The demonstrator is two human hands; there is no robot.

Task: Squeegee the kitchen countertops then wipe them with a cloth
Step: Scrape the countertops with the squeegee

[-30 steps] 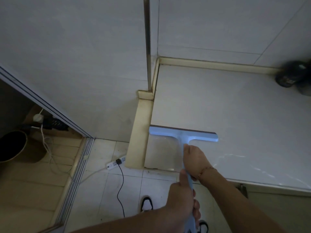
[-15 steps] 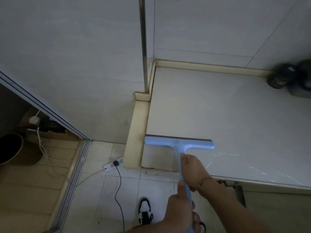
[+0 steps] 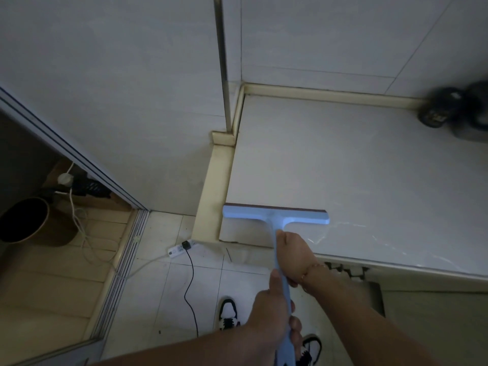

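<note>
Squeegee [image 3: 276, 216]: blade on countertop [image 3: 356, 165] (near front edge), 6 o'clock.
Right hand [image 3: 294, 253]: closed around handle.
Left hand [image 3: 269, 313]: closed around handle, lower.

- Countertop [image 3: 356, 159] lies bare ahead of the squeegee [image 3: 276, 214] blade, open right back to the wall.
- Raised cream edging [image 3: 215, 191] hems the blade's left end.
- Dark, blurred objects [image 3: 449, 109] block the far right corner.
- Both hands crowd the front edge.
</note>
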